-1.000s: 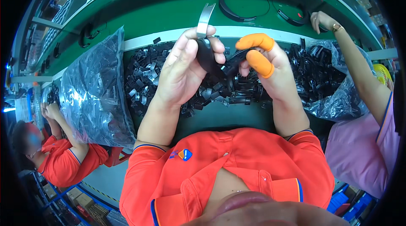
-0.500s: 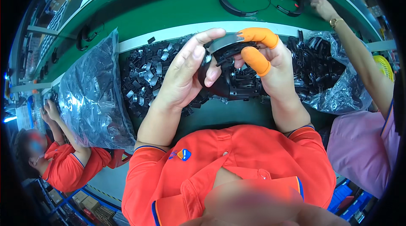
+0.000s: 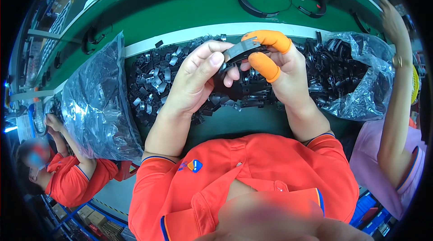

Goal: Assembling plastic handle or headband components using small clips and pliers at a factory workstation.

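A curved black part (image 3: 239,51), largely hidden, seems pinched between left hand (image 3: 196,81) and right hand (image 3: 282,67).

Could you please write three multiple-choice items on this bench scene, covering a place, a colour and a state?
1. Where does the heap of small black plastic parts lie?
A. on the green bench top
B. on the floor
C. in a blue crate

2. What colour are the rubber finger cots on the right hand?
A. blue
B. orange
C. white

3. How is the curved dark plastic piece held?
A. lying loose on the heap
B. in the right hand alone
C. between both hands

Answers: 1 A, the parts spread over the green bench top. 2 B, thumb and forefinger wear orange. 3 C, the left hand pinches one end and the right hand the other.
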Demonstrator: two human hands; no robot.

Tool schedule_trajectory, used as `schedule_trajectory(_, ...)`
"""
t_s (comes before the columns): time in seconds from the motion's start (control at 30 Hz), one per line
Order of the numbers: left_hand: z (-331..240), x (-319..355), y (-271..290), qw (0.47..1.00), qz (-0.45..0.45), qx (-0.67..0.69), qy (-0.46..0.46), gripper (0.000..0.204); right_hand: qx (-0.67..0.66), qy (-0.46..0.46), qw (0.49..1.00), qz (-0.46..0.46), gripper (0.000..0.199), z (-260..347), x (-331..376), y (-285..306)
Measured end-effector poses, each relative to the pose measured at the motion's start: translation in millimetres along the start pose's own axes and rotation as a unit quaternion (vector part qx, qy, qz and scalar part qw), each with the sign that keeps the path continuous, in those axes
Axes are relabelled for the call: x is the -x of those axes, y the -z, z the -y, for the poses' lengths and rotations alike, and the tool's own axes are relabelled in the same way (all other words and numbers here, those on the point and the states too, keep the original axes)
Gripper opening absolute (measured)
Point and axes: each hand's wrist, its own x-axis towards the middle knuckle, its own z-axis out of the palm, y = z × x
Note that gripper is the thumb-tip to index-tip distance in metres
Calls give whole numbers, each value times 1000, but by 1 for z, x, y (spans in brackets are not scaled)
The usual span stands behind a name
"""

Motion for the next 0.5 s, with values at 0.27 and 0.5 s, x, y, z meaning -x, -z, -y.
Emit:
schedule_trajectory(0.27, -1, 3, 2, 1000, -2, 7, 1, 31, -169, -65, 983, 17, 49, -25, 18, 23)
schedule_trajectory(0.5, 2, 2, 2, 1000, -1, 10, 24, 33, -76, -104, 989, -72, 50, 1, 4, 2)
